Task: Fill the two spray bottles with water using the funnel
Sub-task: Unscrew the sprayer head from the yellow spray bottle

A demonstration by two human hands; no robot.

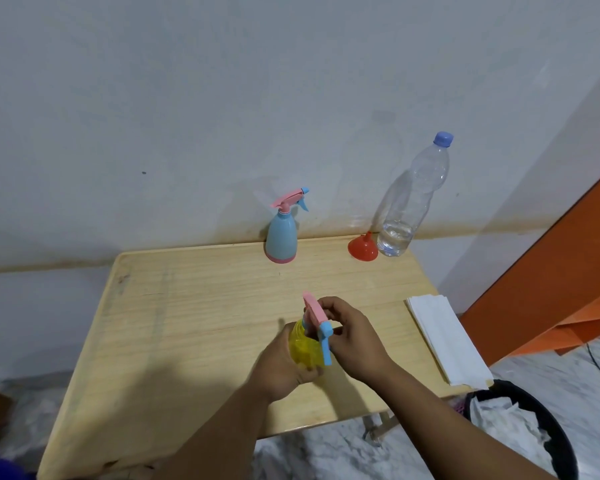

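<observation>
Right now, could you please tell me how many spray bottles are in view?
2. The blue plastic spray bottle stands at the table's far edge by the wall; the yellow translucent spray bottle is held in both hands near the table's middle. None seems hidden.

Both hands (323, 348) forward, fingers seemingly curled.

Yellow translucent spray bottle (305, 348) with pink-and-blue trigger head (317, 323), upright near the table's middle front. Blue spray bottle (281, 237) with pink base and pink-blue trigger head on, upright at the back edge. Red funnel (362, 247) wide end down at back right, touching a clear capped water bottle (413, 199), leaning, little water at the bottom.
</observation>
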